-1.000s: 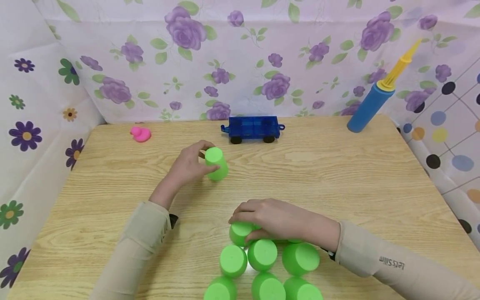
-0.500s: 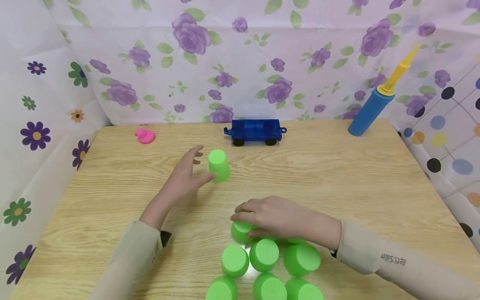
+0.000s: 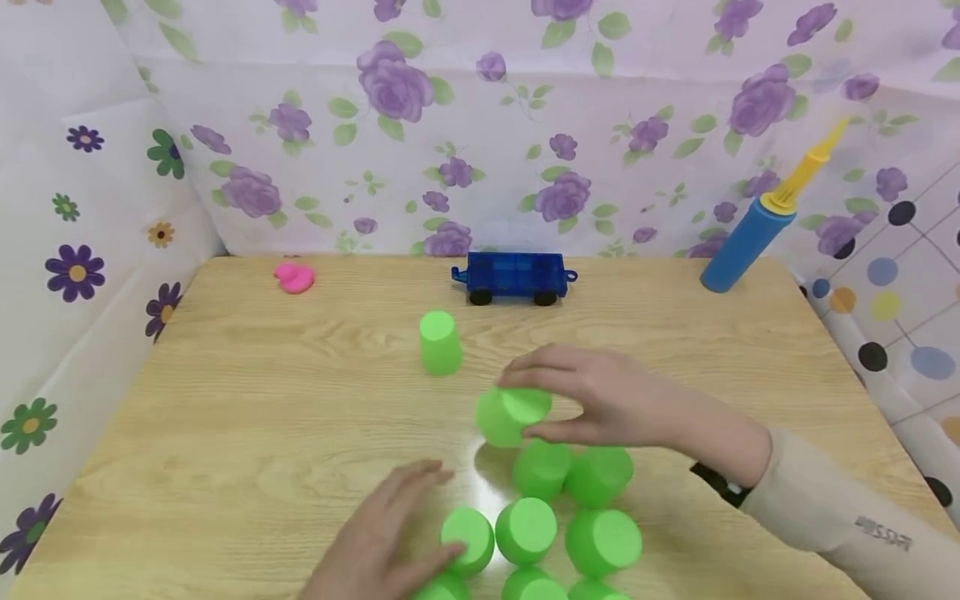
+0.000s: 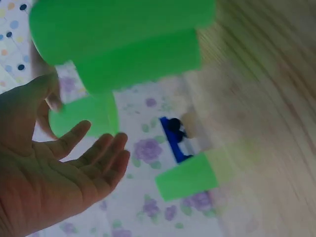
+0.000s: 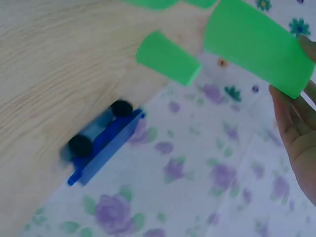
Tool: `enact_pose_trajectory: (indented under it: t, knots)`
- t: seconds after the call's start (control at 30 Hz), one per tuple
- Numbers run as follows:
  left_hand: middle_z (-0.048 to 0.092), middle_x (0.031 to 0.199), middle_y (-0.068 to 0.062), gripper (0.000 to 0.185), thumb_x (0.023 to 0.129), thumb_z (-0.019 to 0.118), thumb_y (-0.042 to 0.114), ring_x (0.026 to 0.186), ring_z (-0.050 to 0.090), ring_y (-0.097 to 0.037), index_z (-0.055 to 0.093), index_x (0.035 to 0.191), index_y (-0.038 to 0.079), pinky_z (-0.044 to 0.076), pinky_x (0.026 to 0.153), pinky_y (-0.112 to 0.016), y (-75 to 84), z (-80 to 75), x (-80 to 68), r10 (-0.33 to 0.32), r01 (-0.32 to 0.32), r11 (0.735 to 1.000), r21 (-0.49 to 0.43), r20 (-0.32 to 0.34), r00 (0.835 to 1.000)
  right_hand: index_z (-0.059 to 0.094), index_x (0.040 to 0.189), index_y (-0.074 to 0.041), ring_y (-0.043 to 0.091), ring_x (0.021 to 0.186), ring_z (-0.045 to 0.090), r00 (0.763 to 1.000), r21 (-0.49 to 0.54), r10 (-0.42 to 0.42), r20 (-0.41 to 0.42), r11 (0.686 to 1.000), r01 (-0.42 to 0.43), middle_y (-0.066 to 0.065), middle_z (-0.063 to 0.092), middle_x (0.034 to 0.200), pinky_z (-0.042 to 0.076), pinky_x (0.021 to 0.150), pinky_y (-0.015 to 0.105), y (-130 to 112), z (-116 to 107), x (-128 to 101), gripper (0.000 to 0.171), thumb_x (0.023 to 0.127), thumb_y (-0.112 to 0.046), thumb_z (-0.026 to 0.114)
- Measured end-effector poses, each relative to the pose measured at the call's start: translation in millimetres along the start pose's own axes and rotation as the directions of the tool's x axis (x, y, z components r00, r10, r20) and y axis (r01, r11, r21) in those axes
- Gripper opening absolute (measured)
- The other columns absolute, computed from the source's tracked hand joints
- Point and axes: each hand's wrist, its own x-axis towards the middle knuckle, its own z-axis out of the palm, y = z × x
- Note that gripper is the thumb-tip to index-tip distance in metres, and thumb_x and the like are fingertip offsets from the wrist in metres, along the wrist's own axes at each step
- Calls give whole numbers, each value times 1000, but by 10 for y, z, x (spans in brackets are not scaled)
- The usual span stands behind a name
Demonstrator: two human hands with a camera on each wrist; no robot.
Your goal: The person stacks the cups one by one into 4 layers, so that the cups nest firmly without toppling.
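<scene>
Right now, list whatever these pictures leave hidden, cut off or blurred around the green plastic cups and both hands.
- Head view: the nearest green plastic cups are cut off by the bottom edge, so their count is uncertain.
- Head view: the left hand is motion-blurred; contact with a cup is unclear.
- Head view: the right hand covers part of the lifted green cup.
- Right wrist view: the blue toy wagon is blurred.

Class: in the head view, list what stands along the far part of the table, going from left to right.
Pink duck toy → lone upturned green cup → blue toy wagon → blue and yellow hand pump.
</scene>
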Motion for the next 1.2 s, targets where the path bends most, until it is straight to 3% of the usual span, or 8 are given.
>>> enact_pose_trajectory:
  t: [0.07,0.13,0.33,0.47,0.63,0.83,1.07,1.2]
  knots:
    - [55,125,-7,61,78,70,48,106,58,-22,54,125,12,53,78,-40,57,83,-51,130,-123,988,90,-79,988,60,120,-7,19,109,58,997,45,69,-46,997,-67,5,62,118,50,89,35,107,-66,-33,47,80,-27,74]
    - [57,120,-10,60,80,67,52,98,61,-24,57,122,10,53,73,-37,100,149,-73,204,-181,971,159,-144,968,61,120,-9,18,108,58,984,92,153,-86,985,-145,4,62,118,50,88,35,243,-101,-58,48,77,-24,76]
    - [61,114,-4,54,87,55,55,92,63,-17,60,118,12,52,74,-27,254,265,-120,170,-123,970,211,-218,961,60,123,-9,13,97,60,911,152,399,-107,912,-382,3,64,114,52,80,30,702,-5,-51,49,79,-25,75]
    - [61,116,-1,52,87,55,55,92,63,-14,61,120,14,52,72,-24,349,315,-159,119,-67,973,223,-228,966,59,125,-7,17,96,60,874,178,479,-82,870,-460,6,63,114,52,82,34,962,141,-21,50,81,-26,74]
    - [60,114,-3,52,86,57,53,90,63,-16,61,119,13,52,69,-26,345,369,-161,107,-44,970,239,-259,960,57,127,-8,18,100,59,855,178,519,-8,842,-509,6,62,117,52,84,36,1176,307,41,52,83,-31,71]
    - [60,114,-2,54,90,45,57,87,63,-16,61,117,14,51,70,-29,215,351,-152,124,-49,964,262,-279,952,57,127,-10,18,104,58,846,149,530,61,833,-533,5,61,119,51,86,37,1257,452,103,52,83,-33,71]
    - [60,115,-2,53,78,66,53,94,61,-16,61,116,16,52,72,-31,156,299,-182,126,-73,966,249,-207,970,57,126,-12,17,105,59,881,175,463,96,864,-473,3,61,118,50,88,36,1226,567,246,50,83,-34,70]
    - [61,112,-1,54,72,73,49,95,60,-15,62,114,16,52,72,-32,156,295,-169,124,-76,966,246,-186,975,57,126,-14,18,111,56,876,170,468,118,859,-482,2,60,121,49,89,40,1204,607,280,49,83,-35,70]
